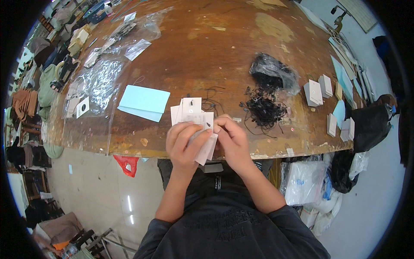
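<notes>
My left hand point(183, 144) is closed round several pale cards that look like hang tags point(208, 117), just above the table's front edge. A small black piece shows on the upper card. My right hand point(233, 140) pinches at the right edge of these tags, its fingertips partly hidden behind them. More pale tags point(191, 104) fan out just beyond my left hand, one with a small black piece on it. Thin black cords point(211, 102) lie on the table behind my right hand. Farther right is a tangled heap of black cords point(267, 110).
Pale blue folded sheets point(144, 101) lie to the left, near clear plastic bags point(97, 82). A plastic bag of black cords point(276, 71) sits beyond the heap. Stacks of white cards point(313, 93) stand along the right side of the wooden table point(207, 52).
</notes>
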Demonstrator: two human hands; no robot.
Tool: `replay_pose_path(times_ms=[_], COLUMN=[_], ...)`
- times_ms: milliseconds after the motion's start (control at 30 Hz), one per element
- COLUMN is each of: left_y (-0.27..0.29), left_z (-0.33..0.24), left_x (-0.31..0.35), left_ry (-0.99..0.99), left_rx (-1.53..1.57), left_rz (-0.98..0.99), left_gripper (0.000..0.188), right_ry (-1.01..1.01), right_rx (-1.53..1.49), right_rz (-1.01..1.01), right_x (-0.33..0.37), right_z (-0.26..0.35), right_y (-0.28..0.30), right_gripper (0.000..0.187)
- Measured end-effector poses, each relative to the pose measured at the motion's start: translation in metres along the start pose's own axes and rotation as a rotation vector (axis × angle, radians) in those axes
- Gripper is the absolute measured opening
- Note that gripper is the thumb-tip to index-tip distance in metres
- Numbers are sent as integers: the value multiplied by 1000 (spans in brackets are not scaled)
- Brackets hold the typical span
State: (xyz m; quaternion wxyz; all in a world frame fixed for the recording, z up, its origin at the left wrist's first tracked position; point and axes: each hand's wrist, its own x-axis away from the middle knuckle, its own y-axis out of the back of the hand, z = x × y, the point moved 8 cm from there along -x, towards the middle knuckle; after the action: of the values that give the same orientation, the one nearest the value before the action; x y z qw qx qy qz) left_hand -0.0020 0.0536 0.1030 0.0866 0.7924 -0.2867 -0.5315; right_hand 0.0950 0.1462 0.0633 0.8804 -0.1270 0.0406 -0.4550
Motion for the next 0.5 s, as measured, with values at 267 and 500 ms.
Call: replay_pose_path(times_ms=[267,500], left_y=[-6,16], left_z=[-16,100], left_x=[0,-8], left_ry=[-205,849], left_rx=[129,230], left_rz=[204,-152], left_gripper=[20,23], right_ry=[297,415], right_rx=[614,1238], right_rz=[-442,-246], right_x=[-20,26], right_z=[46,76], right_y=[70,127], right_gripper=[18,12])
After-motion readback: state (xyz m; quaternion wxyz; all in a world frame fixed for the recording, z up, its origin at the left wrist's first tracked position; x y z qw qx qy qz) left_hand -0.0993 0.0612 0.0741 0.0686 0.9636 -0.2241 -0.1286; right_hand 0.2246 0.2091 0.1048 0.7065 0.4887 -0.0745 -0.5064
